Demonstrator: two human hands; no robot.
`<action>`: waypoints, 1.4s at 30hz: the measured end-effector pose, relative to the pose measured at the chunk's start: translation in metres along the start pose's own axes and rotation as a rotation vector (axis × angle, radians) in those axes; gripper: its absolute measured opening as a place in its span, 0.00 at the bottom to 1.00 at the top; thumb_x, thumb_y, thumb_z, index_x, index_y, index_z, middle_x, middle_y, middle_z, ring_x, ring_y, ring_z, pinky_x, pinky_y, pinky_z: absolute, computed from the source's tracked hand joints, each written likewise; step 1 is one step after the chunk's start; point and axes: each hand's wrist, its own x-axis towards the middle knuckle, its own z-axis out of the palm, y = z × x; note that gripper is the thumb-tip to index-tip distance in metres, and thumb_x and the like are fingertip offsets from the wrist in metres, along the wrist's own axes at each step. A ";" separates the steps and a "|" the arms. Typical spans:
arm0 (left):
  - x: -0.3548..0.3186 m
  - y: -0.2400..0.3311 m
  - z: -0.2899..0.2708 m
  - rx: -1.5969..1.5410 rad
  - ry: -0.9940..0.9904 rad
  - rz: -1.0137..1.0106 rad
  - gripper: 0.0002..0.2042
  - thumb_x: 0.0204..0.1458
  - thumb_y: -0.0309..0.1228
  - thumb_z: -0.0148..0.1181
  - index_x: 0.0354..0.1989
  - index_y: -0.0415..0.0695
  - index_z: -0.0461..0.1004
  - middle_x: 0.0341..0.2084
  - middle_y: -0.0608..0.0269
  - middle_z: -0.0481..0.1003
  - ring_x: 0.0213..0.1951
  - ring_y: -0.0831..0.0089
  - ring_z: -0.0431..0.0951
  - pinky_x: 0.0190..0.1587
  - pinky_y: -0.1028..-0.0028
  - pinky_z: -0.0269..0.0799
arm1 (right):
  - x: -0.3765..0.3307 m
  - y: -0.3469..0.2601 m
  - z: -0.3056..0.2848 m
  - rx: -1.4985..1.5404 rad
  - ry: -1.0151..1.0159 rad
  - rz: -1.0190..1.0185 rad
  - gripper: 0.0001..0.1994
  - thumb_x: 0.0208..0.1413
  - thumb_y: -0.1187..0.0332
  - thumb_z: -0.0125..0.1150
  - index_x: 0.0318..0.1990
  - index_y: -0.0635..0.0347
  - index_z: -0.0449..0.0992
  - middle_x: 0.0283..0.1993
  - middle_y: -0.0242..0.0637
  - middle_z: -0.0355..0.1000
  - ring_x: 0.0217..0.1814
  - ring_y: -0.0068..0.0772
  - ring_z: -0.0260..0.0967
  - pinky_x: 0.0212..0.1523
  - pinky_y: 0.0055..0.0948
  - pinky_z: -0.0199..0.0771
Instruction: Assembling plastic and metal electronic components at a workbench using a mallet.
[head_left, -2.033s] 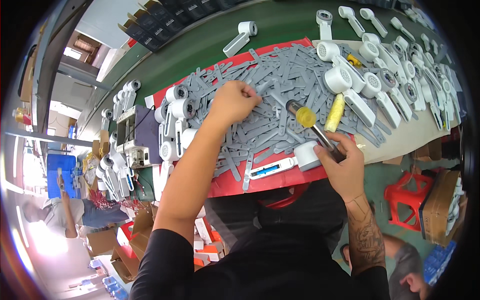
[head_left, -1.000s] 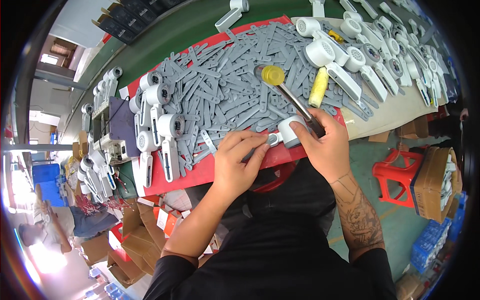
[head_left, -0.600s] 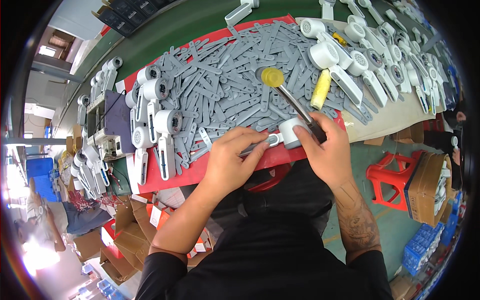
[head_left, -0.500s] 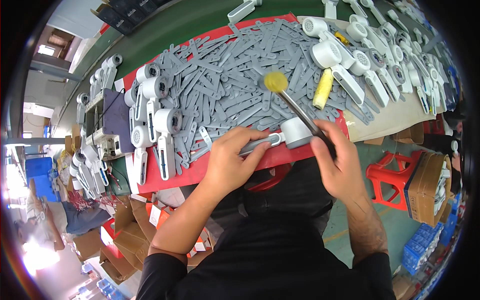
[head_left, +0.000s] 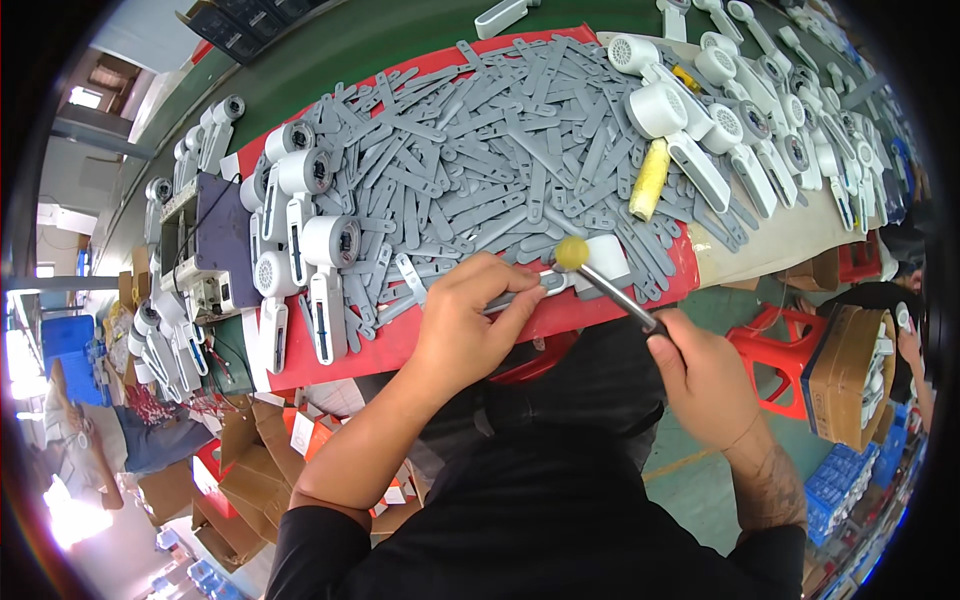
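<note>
My left hand [head_left: 465, 318] is closed around the handle of a white hair-dryer-shaped appliance [head_left: 607, 262], lying at the front edge of the red mat. Its round barrel points away to the right of my fingers. In my right hand [head_left: 703, 375] is a mallet [head_left: 572, 252] with a yellow head, a metal shaft and a dark grip. The mallet's head is over the joint between handle and barrel; I cannot tell whether it touches. Long grey plastic strips [head_left: 470, 185] lie heaped just beyond both hands.
More white appliances stand left [head_left: 327, 300] and right [head_left: 697, 170] of the heap. A yellow wrapped roll [head_left: 649, 180] lies among the strips. Left is a purple-grey box device [head_left: 222, 240]. A red stool [head_left: 775, 360] and cardboard carton [head_left: 845, 375] stand right. Other people are at both sides.
My right hand has moved right and down, away from the barrel. The mallet's head has come down toward the appliance. My left hand keeps its hold on the handle.
</note>
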 end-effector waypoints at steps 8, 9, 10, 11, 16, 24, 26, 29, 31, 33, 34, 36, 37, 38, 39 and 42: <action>0.001 -0.003 -0.003 0.027 0.011 0.010 0.09 0.52 0.26 0.77 0.39 0.38 0.84 0.34 0.56 0.83 0.36 0.57 0.84 0.41 0.64 0.78 | 0.005 0.007 0.015 0.011 -0.052 0.042 0.12 0.73 0.62 0.58 0.50 0.62 0.75 0.35 0.54 0.76 0.37 0.64 0.76 0.35 0.54 0.72; 0.004 -0.002 -0.007 0.024 0.012 0.014 0.09 0.52 0.26 0.77 0.39 0.38 0.84 0.34 0.56 0.83 0.36 0.57 0.84 0.41 0.64 0.78 | 0.004 0.005 0.009 -0.029 0.031 -0.014 0.11 0.74 0.63 0.58 0.50 0.63 0.75 0.33 0.52 0.75 0.34 0.60 0.75 0.34 0.51 0.72; 0.006 0.003 -0.015 0.093 0.033 0.065 0.11 0.50 0.29 0.79 0.39 0.40 0.85 0.34 0.58 0.83 0.37 0.57 0.82 0.42 0.63 0.77 | 0.003 0.002 0.004 -0.064 0.105 -0.074 0.11 0.74 0.64 0.57 0.50 0.63 0.75 0.31 0.50 0.75 0.31 0.56 0.75 0.33 0.47 0.72; 0.005 0.004 -0.023 0.167 0.053 0.118 0.14 0.48 0.32 0.81 0.40 0.41 0.85 0.34 0.59 0.83 0.37 0.57 0.81 0.43 0.62 0.75 | 0.002 -0.006 0.000 -0.059 0.102 -0.080 0.11 0.74 0.64 0.57 0.50 0.63 0.75 0.31 0.50 0.75 0.31 0.56 0.75 0.33 0.47 0.72; -0.017 -0.011 -0.044 0.349 -0.009 0.093 0.18 0.42 0.32 0.84 0.41 0.42 0.85 0.32 0.59 0.82 0.37 0.58 0.78 0.43 0.63 0.73 | -0.004 -0.036 -0.015 0.266 0.188 -0.181 0.09 0.71 0.68 0.58 0.47 0.66 0.75 0.28 0.39 0.69 0.23 0.34 0.66 0.27 0.31 0.66; -0.020 -0.015 -0.043 0.289 -0.079 0.042 0.15 0.46 0.33 0.82 0.37 0.41 0.82 0.29 0.58 0.78 0.36 0.57 0.76 0.40 0.61 0.72 | 0.013 -0.020 0.015 -0.144 -0.010 -0.219 0.13 0.72 0.61 0.61 0.44 0.62 0.71 0.29 0.48 0.75 0.30 0.60 0.75 0.29 0.52 0.71; -0.016 -0.017 -0.041 0.196 -0.040 0.085 0.15 0.44 0.31 0.83 0.33 0.40 0.81 0.26 0.61 0.77 0.32 0.60 0.73 0.35 0.63 0.68 | 0.011 -0.020 0.017 -0.152 -0.017 -0.193 0.13 0.72 0.61 0.61 0.43 0.62 0.71 0.28 0.47 0.75 0.30 0.60 0.75 0.28 0.53 0.71; -0.015 -0.022 -0.041 0.221 -0.062 0.110 0.19 0.45 0.32 0.84 0.38 0.40 0.78 0.27 0.62 0.78 0.31 0.62 0.75 0.34 0.65 0.70 | 0.015 -0.012 0.023 -0.193 -0.048 -0.164 0.12 0.72 0.61 0.61 0.42 0.61 0.71 0.27 0.47 0.74 0.29 0.59 0.74 0.28 0.53 0.70; -0.017 -0.025 -0.037 0.178 -0.020 0.057 0.23 0.45 0.33 0.85 0.43 0.41 0.76 0.28 0.62 0.79 0.30 0.65 0.76 0.34 0.67 0.72 | 0.019 -0.014 0.020 -0.223 -0.079 -0.164 0.12 0.72 0.61 0.61 0.42 0.61 0.71 0.26 0.46 0.73 0.28 0.59 0.74 0.28 0.53 0.70; -0.022 -0.022 -0.037 0.141 0.023 -0.003 0.27 0.45 0.35 0.86 0.48 0.41 0.74 0.29 0.62 0.80 0.29 0.67 0.78 0.34 0.68 0.73 | 0.022 -0.030 0.015 -0.093 0.013 -0.210 0.13 0.72 0.61 0.61 0.41 0.61 0.70 0.26 0.45 0.73 0.28 0.59 0.74 0.28 0.53 0.70; -0.022 -0.017 -0.038 0.153 0.006 -0.058 0.31 0.43 0.33 0.86 0.52 0.41 0.71 0.29 0.60 0.80 0.30 0.65 0.80 0.34 0.67 0.76 | 0.023 -0.033 0.018 -0.091 0.014 -0.213 0.13 0.72 0.61 0.61 0.41 0.61 0.70 0.26 0.45 0.73 0.28 0.59 0.74 0.28 0.53 0.70; -0.023 -0.014 -0.036 0.169 -0.009 -0.113 0.35 0.42 0.31 0.86 0.56 0.41 0.68 0.29 0.58 0.81 0.31 0.62 0.82 0.35 0.66 0.78 | 0.024 -0.034 0.030 -0.122 0.006 -0.301 0.14 0.72 0.60 0.61 0.39 0.61 0.68 0.25 0.45 0.73 0.28 0.58 0.74 0.27 0.53 0.70; -0.023 -0.017 -0.035 0.161 0.000 -0.112 0.36 0.42 0.32 0.86 0.57 0.42 0.67 0.29 0.58 0.81 0.31 0.62 0.82 0.34 0.66 0.78 | 0.029 -0.031 0.042 -0.157 -0.089 -0.234 0.15 0.72 0.59 0.61 0.38 0.60 0.67 0.25 0.45 0.73 0.28 0.58 0.74 0.27 0.53 0.70; -0.023 -0.019 -0.035 0.154 0.009 -0.110 0.37 0.43 0.32 0.86 0.58 0.42 0.66 0.29 0.58 0.81 0.31 0.62 0.82 0.34 0.66 0.78 | 0.029 -0.028 0.039 -0.154 -0.086 -0.239 0.15 0.72 0.59 0.61 0.38 0.60 0.67 0.25 0.45 0.73 0.28 0.58 0.74 0.27 0.53 0.70; -0.024 -0.019 -0.034 0.147 0.014 -0.097 0.38 0.42 0.33 0.87 0.57 0.42 0.65 0.28 0.59 0.80 0.30 0.61 0.81 0.34 0.66 0.77 | 0.029 -0.029 0.033 -0.174 -0.071 -0.236 0.15 0.72 0.59 0.60 0.38 0.60 0.68 0.25 0.45 0.73 0.28 0.58 0.74 0.27 0.53 0.70; -0.025 -0.022 -0.033 0.130 0.040 -0.048 0.38 0.42 0.33 0.87 0.58 0.42 0.65 0.27 0.59 0.79 0.29 0.61 0.81 0.33 0.65 0.77 | 0.026 -0.030 0.028 -0.142 -0.035 -0.249 0.14 0.73 0.58 0.59 0.41 0.60 0.69 0.26 0.45 0.75 0.28 0.59 0.75 0.27 0.54 0.71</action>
